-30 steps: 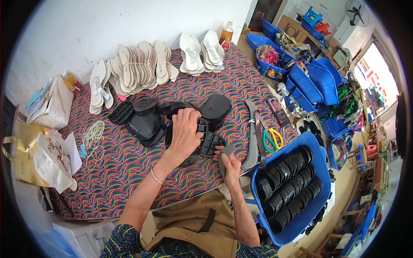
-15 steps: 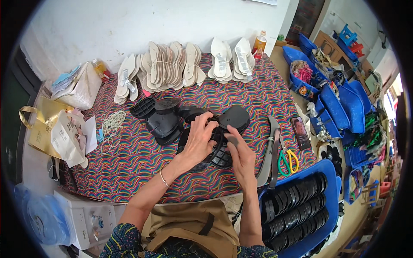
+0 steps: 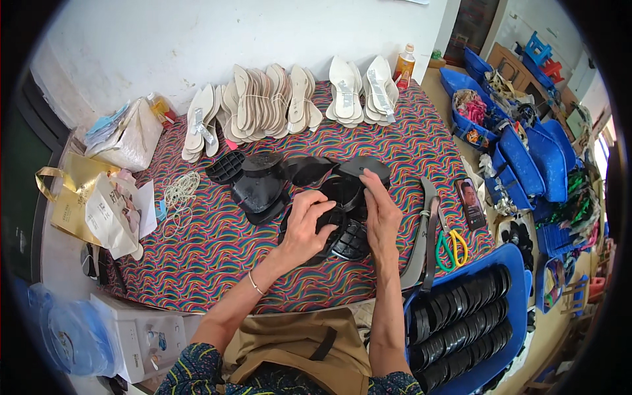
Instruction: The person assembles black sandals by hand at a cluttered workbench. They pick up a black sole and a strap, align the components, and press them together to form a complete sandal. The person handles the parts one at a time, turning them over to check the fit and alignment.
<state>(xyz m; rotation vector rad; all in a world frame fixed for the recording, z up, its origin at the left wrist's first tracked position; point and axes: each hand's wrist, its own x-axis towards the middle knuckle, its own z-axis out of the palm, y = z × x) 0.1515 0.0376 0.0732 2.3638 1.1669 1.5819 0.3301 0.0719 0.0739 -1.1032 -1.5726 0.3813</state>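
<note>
Black moulded shoe soles, some with gridded undersides and rounded heels, lie in a loose pile mid-table. My left hand has its thumb and fingers bent round the edge of one dark sole in the pile's near part; its fingertips are partly lost against the black. My right hand is at the pile's right side, fingers reaching up along a black sole with a rounded heel end; its thumb is mostly hidden. Between and below the hands, a gridded sole shows its underside.
Banded stacks of pale insoles stand along the wall. To the right lie a curved blade, scissors and a phone. A blue basket of black soles stands at lower right. String and bags are leftward.
My right hand has moved up along the rounded sole, its fingers now straighter. My left hand stays over the pile. The black soles between my hands have shifted. The whole view has shifted slightly.
</note>
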